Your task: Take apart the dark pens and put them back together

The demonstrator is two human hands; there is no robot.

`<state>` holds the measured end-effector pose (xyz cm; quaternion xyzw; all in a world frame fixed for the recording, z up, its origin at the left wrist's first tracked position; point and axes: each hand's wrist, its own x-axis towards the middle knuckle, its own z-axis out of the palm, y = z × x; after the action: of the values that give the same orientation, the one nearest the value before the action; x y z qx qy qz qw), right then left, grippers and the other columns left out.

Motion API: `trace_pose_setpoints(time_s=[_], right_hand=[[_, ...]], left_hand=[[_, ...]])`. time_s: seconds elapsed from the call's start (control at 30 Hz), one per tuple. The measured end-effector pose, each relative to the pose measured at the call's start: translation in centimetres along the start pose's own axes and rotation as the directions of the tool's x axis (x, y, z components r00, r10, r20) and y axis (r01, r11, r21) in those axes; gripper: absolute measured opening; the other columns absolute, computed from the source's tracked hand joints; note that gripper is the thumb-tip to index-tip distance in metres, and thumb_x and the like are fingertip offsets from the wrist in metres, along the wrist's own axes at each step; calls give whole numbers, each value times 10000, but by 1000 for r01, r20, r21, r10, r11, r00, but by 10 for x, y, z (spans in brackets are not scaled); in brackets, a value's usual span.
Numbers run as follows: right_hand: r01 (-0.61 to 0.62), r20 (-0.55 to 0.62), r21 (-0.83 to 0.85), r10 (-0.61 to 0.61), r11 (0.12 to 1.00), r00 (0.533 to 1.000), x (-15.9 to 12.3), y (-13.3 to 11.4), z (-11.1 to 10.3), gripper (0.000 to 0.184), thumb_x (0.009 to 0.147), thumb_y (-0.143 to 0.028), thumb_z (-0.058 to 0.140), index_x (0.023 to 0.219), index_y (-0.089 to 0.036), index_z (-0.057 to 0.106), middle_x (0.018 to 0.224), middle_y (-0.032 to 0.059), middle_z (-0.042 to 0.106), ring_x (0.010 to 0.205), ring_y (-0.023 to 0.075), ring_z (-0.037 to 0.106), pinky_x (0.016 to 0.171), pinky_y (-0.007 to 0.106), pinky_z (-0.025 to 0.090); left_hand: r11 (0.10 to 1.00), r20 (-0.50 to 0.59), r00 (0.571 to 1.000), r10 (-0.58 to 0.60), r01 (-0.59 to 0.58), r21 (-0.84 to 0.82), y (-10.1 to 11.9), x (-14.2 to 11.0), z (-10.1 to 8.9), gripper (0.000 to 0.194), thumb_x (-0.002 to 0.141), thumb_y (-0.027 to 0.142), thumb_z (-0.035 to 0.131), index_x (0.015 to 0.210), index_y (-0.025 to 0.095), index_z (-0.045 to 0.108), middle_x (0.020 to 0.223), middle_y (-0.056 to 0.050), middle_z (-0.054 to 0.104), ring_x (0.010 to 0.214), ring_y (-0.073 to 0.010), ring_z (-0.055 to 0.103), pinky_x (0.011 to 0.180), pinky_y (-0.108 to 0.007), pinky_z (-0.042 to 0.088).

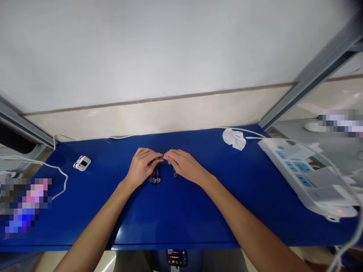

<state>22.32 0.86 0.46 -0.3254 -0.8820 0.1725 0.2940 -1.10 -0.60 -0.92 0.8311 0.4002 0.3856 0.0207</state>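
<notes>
My left hand (pixel 143 166) and my right hand (pixel 183 164) meet fingertip to fingertip low over the blue table. Both are closed, pinching a thin dark pen-like stick (pixel 160 158) that lies level between them and is mostly covered by fingers. Beneath my left hand, several dark pen-like sticks (pixel 154 179) with clear, shiny ends lie side by side on the tabletop. Another dark stick (pixel 175 173) lies partly hidden by my right hand. These things are too small to make out their exact kind.
The blue table (pixel 170 219) backs onto a wall. At left are a white earbud case (pixel 82 163) and a cable (pixel 65 181). A crumpled white tissue (pixel 234 139) lies back right, near a large power strip (pixel 300 177) with plugs. A phone (pixel 177 257) shows below the front edge.
</notes>
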Motion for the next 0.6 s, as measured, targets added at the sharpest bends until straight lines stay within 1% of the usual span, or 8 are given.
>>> trace_pose_setpoints(time_s=[0.1,0.17,0.27,0.33,0.4,0.47,0.53,0.6], right_hand=[[-36,-19,29,36,999,999,0,1,1,222,1107,-411,513,1219,-244,607,1127,87,728,1000,240,708,863,381,556],[-20,-20,24,21,1000,1000,0,2,2,208,1112,-394,501,1199,-245,617,1142,87,728,1010,239,710,876,384,555],[23,-12,-14,-23,1000,1000,0,4,3,228,1134,-334,433,1165,-246,641,1153,82,746,1049,249,716,942,424,540],[5,-14,-18,-6,1000,1000,0,4,4,219,1127,-349,456,1196,-248,637,1137,81,758,1032,256,724,928,431,547],[-22,-19,3,22,1000,1000,0,4,3,206,1110,-381,503,1220,-253,622,1117,77,758,1005,254,726,891,413,558],[-15,-26,14,16,1000,1000,0,4,2,188,1108,-382,509,1207,-261,612,1129,73,747,1005,246,721,883,396,558],[13,-46,-8,-13,1000,999,0,5,2,180,1124,-348,465,1184,-261,611,1162,77,731,1022,241,712,905,395,546],[23,-77,-53,-27,998,997,1,6,1,195,1133,-324,436,1188,-254,609,1168,85,719,1013,241,702,914,401,535]], left_hand=[[1000,13,1000,-9,9,2,0,0,-1,148,1031,328,651,1125,287,757,1062,-24,827,980,-215,757,938,-449,509],[1000,6,1000,-13,13,4,1,0,-1,151,1029,329,653,1133,288,755,1065,-25,827,983,-217,759,937,-450,509],[1000,-13,1000,-21,21,0,2,1,-2,155,1021,337,667,1141,290,754,1061,-24,827,973,-220,761,934,-452,513],[1000,-14,1000,-25,25,0,2,1,-2,156,1023,341,662,1139,294,755,1058,-27,827,971,-225,760,934,-457,515],[1000,-10,1000,-29,29,3,1,1,-2,158,1028,342,652,1140,294,754,1053,-30,826,969,-228,758,937,-460,512],[999,-2,999,-35,35,6,1,2,-3,164,1030,349,648,1147,292,748,1043,-32,823,963,-227,754,930,-455,509],[999,19,999,-41,41,7,0,2,-4,214,1016,379,669,1200,286,729,1083,-42,817,999,-234,744,933,-451,505],[998,41,998,-53,52,19,-1,3,-6,359,990,418,702,1319,276,679,1187,-67,795,1089,-255,718,953,-456,500]])
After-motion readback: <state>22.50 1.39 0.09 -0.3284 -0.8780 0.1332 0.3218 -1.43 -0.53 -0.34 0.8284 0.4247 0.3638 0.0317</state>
